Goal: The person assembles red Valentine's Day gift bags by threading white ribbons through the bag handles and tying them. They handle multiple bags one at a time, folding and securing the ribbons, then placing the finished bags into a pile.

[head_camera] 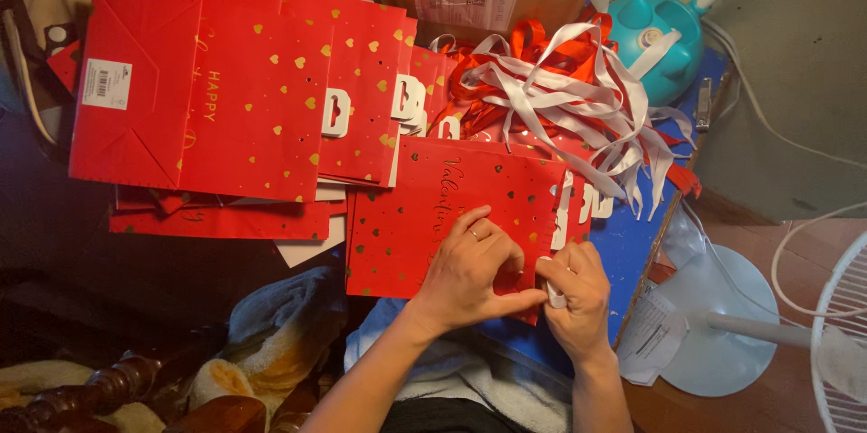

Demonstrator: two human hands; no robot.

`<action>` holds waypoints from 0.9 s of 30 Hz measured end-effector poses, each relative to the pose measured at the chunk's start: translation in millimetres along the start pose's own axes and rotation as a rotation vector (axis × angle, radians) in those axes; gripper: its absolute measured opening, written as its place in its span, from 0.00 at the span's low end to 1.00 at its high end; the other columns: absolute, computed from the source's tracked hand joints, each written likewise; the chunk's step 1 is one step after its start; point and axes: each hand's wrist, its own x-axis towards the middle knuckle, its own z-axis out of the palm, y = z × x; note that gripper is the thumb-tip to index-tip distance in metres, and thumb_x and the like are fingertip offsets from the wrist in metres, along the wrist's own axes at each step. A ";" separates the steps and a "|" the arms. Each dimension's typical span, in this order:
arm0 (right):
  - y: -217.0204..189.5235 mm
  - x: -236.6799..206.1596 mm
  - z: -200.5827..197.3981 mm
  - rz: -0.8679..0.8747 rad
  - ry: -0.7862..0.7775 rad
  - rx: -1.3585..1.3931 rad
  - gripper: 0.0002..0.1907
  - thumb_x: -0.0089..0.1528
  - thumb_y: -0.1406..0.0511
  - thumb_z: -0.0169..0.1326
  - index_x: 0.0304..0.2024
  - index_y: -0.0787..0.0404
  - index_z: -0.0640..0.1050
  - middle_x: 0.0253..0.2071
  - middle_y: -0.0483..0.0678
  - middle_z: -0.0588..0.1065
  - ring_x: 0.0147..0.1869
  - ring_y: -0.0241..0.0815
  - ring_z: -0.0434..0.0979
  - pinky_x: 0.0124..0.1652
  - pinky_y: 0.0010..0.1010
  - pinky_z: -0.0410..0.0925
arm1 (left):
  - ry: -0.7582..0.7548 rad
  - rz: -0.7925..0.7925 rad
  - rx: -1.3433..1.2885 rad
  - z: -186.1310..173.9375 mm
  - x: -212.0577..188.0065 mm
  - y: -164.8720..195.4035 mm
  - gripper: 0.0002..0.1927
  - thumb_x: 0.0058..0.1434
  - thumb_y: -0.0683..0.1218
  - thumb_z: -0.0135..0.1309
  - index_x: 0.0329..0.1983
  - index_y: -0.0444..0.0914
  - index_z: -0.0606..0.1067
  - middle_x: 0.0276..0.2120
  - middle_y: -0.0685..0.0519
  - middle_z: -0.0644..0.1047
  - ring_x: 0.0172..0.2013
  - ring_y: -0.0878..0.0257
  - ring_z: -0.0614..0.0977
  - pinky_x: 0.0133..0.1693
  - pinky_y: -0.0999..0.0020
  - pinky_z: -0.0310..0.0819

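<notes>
Left hand (470,266) presses the flat red heart-printed paper gift bag (452,216) steady while right hand (573,293) pinches its white ribbon end (555,296)

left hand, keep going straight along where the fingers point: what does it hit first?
The left hand lies flat on the red gift bag, fingers aimed up and slightly right. Sliding on, it would likely reach the bag's white cut-out handle tabs first, then the pile of white and red ribbons. Depth is uncertain.
</notes>
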 end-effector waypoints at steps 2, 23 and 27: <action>-3.4 -0.9 0.3 0.041 0.073 0.035 0.10 0.53 0.75 0.55 0.37 0.63 0.80 0.28 0.45 0.65 0.35 0.40 0.65 0.37 0.29 0.59 | 0.003 -0.028 -0.027 0.0 -1.1 -0.1 0.16 0.52 0.50 0.65 0.35 0.39 0.71 0.29 0.56 0.74 0.38 0.58 0.78 0.67 0.50 0.64; -7.7 137.0 -36.1 -0.180 0.213 -0.256 0.26 0.56 0.73 0.62 0.56 0.71 0.72 0.54 0.61 0.70 0.58 0.53 0.70 0.57 0.40 0.65 | 0.199 -0.003 -0.320 6.5 -12.8 -17.2 0.09 0.54 0.35 0.53 0.37 0.37 0.70 0.34 0.50 0.75 0.40 0.50 0.81 0.60 0.53 0.77; -14.4 94.1 -28.4 -0.027 0.230 -0.190 0.22 0.67 0.70 0.61 0.63 0.63 0.73 0.59 0.55 0.71 0.64 0.46 0.72 0.64 0.34 0.66 | 0.183 -0.036 -0.363 8.4 -14.5 -18.1 0.09 0.54 0.35 0.53 0.37 0.37 0.70 0.31 0.53 0.74 0.34 0.56 0.79 0.61 0.51 0.77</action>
